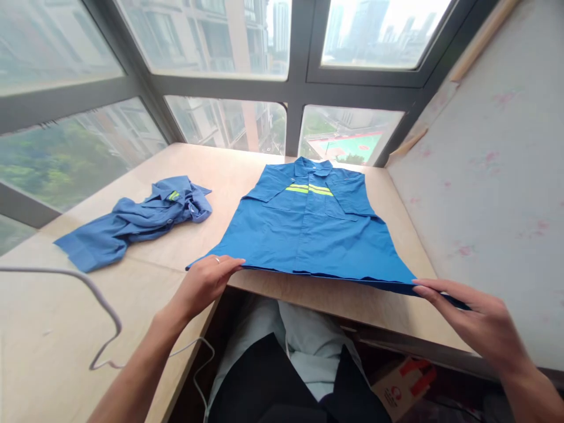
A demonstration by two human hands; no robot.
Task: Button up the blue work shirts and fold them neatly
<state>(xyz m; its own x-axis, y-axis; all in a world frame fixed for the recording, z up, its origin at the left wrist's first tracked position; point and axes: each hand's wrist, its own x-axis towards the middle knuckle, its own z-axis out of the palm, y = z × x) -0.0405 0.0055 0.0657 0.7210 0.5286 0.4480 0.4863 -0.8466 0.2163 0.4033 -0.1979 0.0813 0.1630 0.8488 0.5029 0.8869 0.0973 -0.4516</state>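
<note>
Blue, the shirt (299, 229) is spread on the wooden table (238, 167), its collar (314, 169) toward the window (295, 94). The left hand (210, 277) and right hand (480, 317) each pinch its near hem (282, 268), close to opposite corners. A crumpled garment (141, 218), perhaps another shirt, lies to the left.

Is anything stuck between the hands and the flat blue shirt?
Nothing visible: the left hand and right hand pinch the near hem of the blue work shirt directly. The crumpled blue garment lies to the left.
</note>
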